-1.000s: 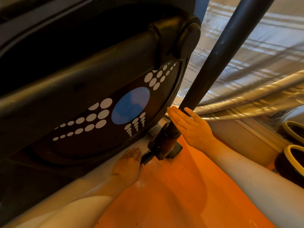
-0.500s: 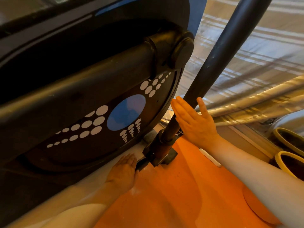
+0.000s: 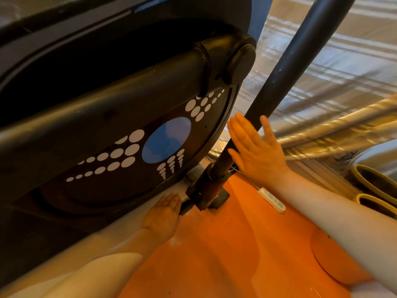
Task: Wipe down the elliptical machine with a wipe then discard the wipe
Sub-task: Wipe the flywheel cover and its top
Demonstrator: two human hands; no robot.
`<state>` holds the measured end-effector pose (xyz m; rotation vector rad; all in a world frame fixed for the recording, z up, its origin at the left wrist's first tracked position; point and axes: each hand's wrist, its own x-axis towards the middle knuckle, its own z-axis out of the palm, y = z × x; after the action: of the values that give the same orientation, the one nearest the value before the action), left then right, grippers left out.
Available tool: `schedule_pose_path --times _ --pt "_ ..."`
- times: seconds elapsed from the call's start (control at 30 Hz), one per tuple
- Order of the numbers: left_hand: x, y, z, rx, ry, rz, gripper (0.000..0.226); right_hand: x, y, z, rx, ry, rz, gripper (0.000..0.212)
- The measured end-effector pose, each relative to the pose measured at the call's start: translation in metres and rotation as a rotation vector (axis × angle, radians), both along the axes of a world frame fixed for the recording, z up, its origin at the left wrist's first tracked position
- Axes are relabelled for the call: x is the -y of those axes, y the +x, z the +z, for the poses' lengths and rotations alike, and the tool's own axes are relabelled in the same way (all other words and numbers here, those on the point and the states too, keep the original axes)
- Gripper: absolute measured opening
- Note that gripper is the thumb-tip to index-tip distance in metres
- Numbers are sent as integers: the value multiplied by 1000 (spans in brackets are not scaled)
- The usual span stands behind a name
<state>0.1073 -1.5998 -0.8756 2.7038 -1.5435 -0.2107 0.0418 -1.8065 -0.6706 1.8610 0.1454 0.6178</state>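
A person's right hand [image 3: 257, 151] lies flat against the black, slanted tubular post [image 3: 285, 67] of the elliptical machine at centre frame, fingers [image 3: 240, 130] straight and together, thumb spread to the post's far side; whether a wipe sits under the palm cannot be told. The left hand [image 3: 163, 216], lower centre, rests with straight fingers on the pale floor strip beside the post's black metal base bracket [image 3: 206, 194], fingertips just touching its edge. The machine's black round flywheel cover [image 3: 120, 130], marked with white dots and a blue circle, fills the left of the frame, crossed by a thick black crank arm [image 3: 103, 117]. An orange floor mat [image 3: 225, 254] spreads beneath both forearms. A white power strip [image 3: 271, 200] lies on the mat just under the right wrist. Striped, shiny fabric [image 3: 322, 82] hangs at upper right; yellow-rimmed dark rings [image 3: 376, 186] sit at the right edge.
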Motion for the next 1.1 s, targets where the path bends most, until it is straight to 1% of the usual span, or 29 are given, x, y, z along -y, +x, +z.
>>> schedule_pose_path --times 0.07,0.13,0.27,0.4,0.53,0.63,0.77,0.83,0.87,0.97,1.1 --pt "1 0 1 23 13 -6 59 1 -2 -7 -74 -57 -48 62" --pt "1 -1 1 76 26 -29 62 5 -5 -2 -100 -122 -50 61" --pt "0 -4 0 178 26 -83 65 9 -8 34 -26 -201 24 57" --pt "-1 -7 -2 233 61 -139 64 3 -5 65 44 -163 28 59" --pt "-4 -9 -4 269 52 -167 65 -8 -6 63 35 -74 3 60" --pt "-9 -10 -6 317 80 -186 67 -12 -6 64 11 -74 -1 61" --pt "-8 -11 -6 376 115 -211 70 -6 -7 91 -38 -298 14 56" --pt "-7 -11 -8 425 114 -226 74 -7 -7 116 -13 -366 32 54" --pt "-8 -12 -8 450 122 -229 75 -9 -7 128 -6 -344 26 54" --pt "-9 -13 -6 457 139 -212 72 -19 -11 150 -97 -115 -7 56" --pt "-13 -14 -1 467 140 -244 66 -28 -14 146 -114 -77 -12 59"
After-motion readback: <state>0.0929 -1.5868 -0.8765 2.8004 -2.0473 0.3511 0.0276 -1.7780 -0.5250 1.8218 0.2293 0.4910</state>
